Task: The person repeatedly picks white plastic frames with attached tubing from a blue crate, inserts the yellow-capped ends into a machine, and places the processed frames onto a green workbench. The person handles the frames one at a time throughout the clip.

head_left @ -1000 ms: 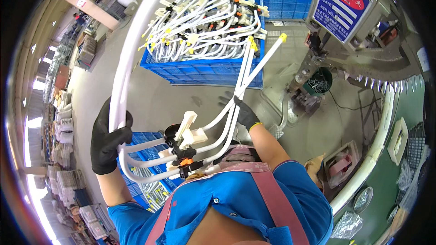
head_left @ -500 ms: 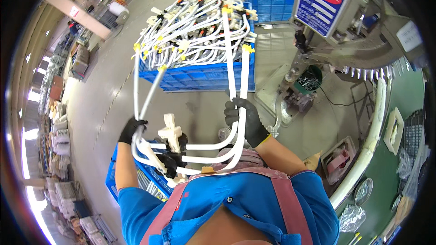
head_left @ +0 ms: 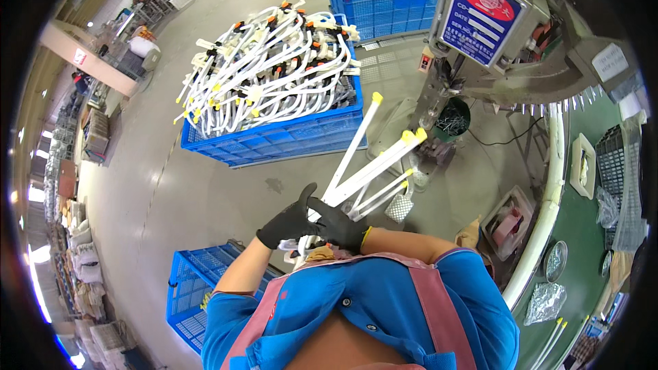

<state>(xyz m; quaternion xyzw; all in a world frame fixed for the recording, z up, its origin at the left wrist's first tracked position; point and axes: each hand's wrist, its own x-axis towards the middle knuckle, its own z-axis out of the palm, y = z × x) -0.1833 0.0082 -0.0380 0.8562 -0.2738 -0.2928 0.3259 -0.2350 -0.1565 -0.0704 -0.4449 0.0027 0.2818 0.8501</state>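
A white tubular frame [head_left: 372, 167] with yellow end caps is folded together in front of my chest, its tubes fanning out to the upper right. My left hand [head_left: 288, 223], in a black glove, closes on its lower end with the thumb pointing up. Beside it, my right hand [head_left: 340, 225], also black-gloved, wraps round the tubes. The two hands touch, and they hide most of the frame's bent end and its joints. Some white parts show just below the fingers, close to my apron.
Ahead on the floor, a blue crate [head_left: 291, 145] is heaped with similar frames; another blue crate [head_left: 384, 17] stands behind it. A third crate [head_left: 188, 288] sits at my left. To the right are a machine [head_left: 483, 17], its foot pedal [head_left: 399, 207] and a green worktop [head_left: 541, 294].
The frame, spread open between my hands before, is now folded together and tilts to the right. My left hand has moved right and my right hand down and left, so they meet.
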